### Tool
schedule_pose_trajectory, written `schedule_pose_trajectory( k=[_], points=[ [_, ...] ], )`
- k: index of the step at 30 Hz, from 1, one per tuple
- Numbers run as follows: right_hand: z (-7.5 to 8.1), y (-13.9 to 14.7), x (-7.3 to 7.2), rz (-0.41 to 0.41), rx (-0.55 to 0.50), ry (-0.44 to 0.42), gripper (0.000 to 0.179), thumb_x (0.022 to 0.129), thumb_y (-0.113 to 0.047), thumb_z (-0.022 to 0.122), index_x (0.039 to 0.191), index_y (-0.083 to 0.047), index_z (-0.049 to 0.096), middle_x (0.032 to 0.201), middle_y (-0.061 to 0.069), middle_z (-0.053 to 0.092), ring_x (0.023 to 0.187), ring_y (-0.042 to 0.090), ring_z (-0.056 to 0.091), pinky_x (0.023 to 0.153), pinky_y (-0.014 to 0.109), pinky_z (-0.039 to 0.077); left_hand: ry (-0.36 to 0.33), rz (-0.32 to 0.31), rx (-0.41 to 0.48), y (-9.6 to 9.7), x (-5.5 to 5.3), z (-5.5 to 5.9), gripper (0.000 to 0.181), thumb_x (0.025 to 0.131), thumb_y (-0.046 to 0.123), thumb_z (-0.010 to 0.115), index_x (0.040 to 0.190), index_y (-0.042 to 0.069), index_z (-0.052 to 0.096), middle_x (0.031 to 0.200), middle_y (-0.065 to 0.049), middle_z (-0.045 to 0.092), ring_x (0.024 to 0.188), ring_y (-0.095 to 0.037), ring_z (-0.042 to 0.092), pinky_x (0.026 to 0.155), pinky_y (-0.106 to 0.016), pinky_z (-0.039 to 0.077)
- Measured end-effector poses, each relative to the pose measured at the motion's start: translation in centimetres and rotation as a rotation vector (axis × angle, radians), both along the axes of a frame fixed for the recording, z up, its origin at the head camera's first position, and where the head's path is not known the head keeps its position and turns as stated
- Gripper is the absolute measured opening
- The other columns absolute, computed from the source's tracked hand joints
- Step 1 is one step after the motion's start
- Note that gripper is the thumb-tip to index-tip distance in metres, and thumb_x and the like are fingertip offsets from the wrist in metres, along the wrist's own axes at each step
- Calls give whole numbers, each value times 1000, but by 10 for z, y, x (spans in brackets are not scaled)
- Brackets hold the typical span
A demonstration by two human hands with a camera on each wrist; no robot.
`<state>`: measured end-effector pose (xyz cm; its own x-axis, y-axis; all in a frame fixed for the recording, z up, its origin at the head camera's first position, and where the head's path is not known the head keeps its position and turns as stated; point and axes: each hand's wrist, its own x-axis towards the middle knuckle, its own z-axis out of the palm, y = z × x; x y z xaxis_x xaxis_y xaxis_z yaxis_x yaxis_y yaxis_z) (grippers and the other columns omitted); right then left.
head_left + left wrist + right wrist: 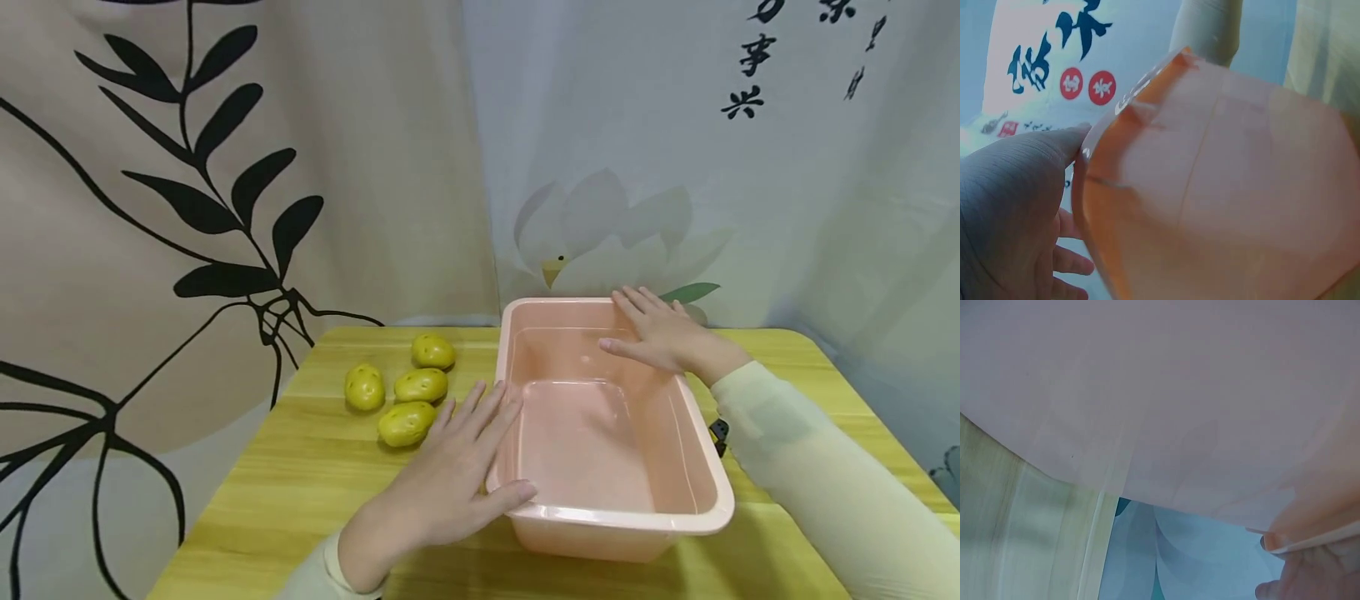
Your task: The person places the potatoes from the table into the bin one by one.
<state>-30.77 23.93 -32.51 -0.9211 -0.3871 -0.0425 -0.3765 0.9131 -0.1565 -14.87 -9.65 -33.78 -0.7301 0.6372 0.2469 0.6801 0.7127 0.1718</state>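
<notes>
A pink plastic basin [585, 450] stands on the table, its inside showing nothing in the head view. My left hand [450, 475] lies against its left rim, fingers straight and spread, with the thumb over the near left corner. In the left wrist view the thumb of my left hand [1016, 187] touches the rim, its other fingers outside the wall. At the far right rim, my right hand [660, 333] rests with extended fingers, the thumb reaching over the inside. The right wrist view shows the basin's outer wall [1147, 406] and only part of my right hand [1316, 575].
Several yellow potato-like ovals with dark pits, among them a front one [407, 424], lie left of the basin. The wood-grain table [300, 492] ends at a printed cloth backdrop [390, 167]. A small black device [718, 435] sits at my right wrist.
</notes>
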Motion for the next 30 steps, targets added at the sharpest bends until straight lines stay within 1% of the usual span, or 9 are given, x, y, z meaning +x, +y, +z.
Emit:
schedule_pose_trajectory(
  k=[4,8,11,15,17,21,24,28,30],
  points=[
    [1,0,2,-6,0,-1,96,90,-71,36,154,-6,7,159,20,4,144,42,1,103,74,5,23,32,10,-6,-4,2,82,93,65,41,155,20,12,160,-7,12,146,-31,6,112,-60,14],
    [2,0,3,-13,2,-1,97,90,-71,37,154,-5,7,159,21,5,144,42,1,104,73,5,28,60,51,-12,-10,4,81,92,66,42,154,17,21,158,-7,19,145,-29,12,113,-55,15],
    [3,-2,3,-7,7,-8,97,90,-72,36,154,-5,6,159,21,4,144,43,1,104,73,5,17,83,80,-18,-14,5,82,92,67,40,154,17,22,158,-6,20,145,-27,16,113,-51,19],
    [2,-3,3,-2,11,-14,97,90,-72,34,154,-6,4,159,21,3,144,43,0,104,72,5,9,98,109,-28,-20,4,80,92,65,43,153,16,26,157,-6,22,143,-26,22,112,-49,25],
    [2,-3,3,-2,12,-9,97,90,-72,35,154,-6,5,159,21,3,143,43,1,104,72,5,3,102,122,-33,-24,3,80,92,64,45,152,15,28,157,-6,24,142,-26,25,111,-48,28],
    [2,-3,3,-4,11,-5,97,90,-72,35,154,-6,5,159,21,4,143,43,2,105,72,6,-27,129,123,-41,-32,-1,78,92,63,46,152,16,28,156,-4,27,140,-25,28,109,-47,31],
    [2,-3,3,-3,8,-7,97,90,-72,34,154,-6,5,158,21,4,143,44,2,105,72,6,-49,150,108,-46,-38,-5,79,92,65,45,152,17,28,155,-3,28,140,-24,29,109,-47,32],
    [1,-3,3,-2,6,-4,96,91,-72,35,154,-5,6,158,22,5,143,44,2,105,72,7,-68,153,89,-51,-43,-12,80,90,67,44,152,18,29,154,-2,30,139,-24,30,109,-47,32],
    [1,-3,3,-2,5,-2,96,91,-71,36,154,-5,6,158,22,5,143,44,2,105,72,7,-75,150,82,-53,-46,-16,80,90,67,46,152,18,30,154,-2,30,139,-24,31,109,-47,32]
  ],
)
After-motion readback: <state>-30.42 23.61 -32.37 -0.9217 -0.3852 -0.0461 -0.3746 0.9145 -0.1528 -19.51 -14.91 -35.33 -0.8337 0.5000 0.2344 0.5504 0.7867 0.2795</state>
